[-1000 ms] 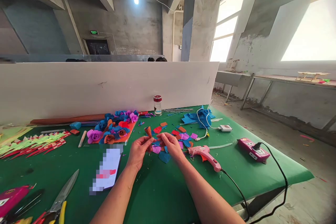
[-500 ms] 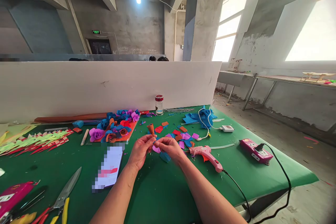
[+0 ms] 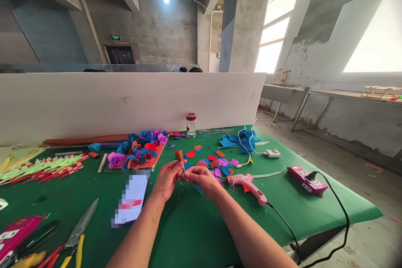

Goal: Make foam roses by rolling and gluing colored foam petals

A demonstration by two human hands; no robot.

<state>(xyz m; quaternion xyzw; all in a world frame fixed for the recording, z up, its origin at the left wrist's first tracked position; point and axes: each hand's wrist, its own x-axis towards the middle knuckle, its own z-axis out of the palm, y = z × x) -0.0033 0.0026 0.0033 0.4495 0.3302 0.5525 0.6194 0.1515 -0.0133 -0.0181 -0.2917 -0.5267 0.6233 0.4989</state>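
My left hand (image 3: pixel 167 178) is closed around the base of a small rolled orange felt bud (image 3: pixel 179 155), which stands upright above its fingers. My right hand (image 3: pixel 200 177) is pinched against the same spot, fingertips touching the left hand's; I cannot make out what it pinches. Both hands hover over the green table (image 3: pixel 194 226), just in front of a scatter of cut felt petals (image 3: pixel 216 163) in red, orange, purple and blue.
A pink glue gun (image 3: pixel 246 185) lies right of my hands, its cord running to a pink power strip (image 3: pixel 306 175). Finished felt roses (image 3: pixel 138 153), a small jar (image 3: pixel 190 124), a phone (image 3: pixel 131 198), scissors (image 3: pixel 77 234) and a white divider board (image 3: pixel 125 100) surround the spot.
My right hand's fingers have drawn in closer to the left hand and the bud. The view has shifted slightly; the objects on the table stay put.
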